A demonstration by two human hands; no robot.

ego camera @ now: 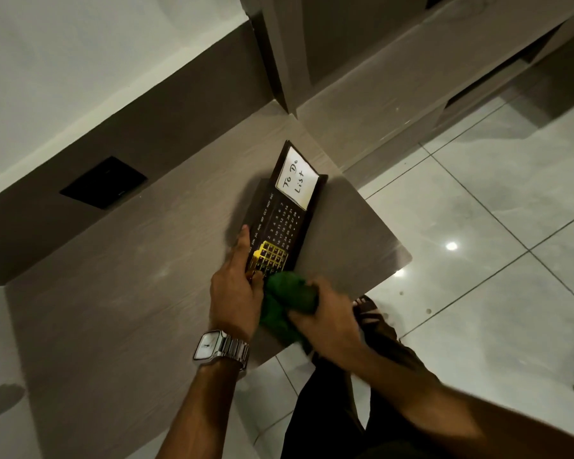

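Note:
A black desk calendar point(280, 223) stands on the wood-grain desk point(120, 293), near its right corner. It shows white month names and dates, a gold sliding frame point(268, 258), and a white "To Do List" note pad point(297, 182) at its far end. My left hand point(236, 286), with a silver watch on the wrist, holds the calendar's near left edge. My right hand point(325, 313) grips a bunched green cloth point(285, 303) against the calendar's near end.
A black socket plate point(103, 182) is set in the brown wall panel behind the desk. A cabinet point(299, 54) rises past the desk's far end. Glossy white floor tiles point(478, 226) lie to the right. My sandalled foot point(370, 313) is by the desk corner.

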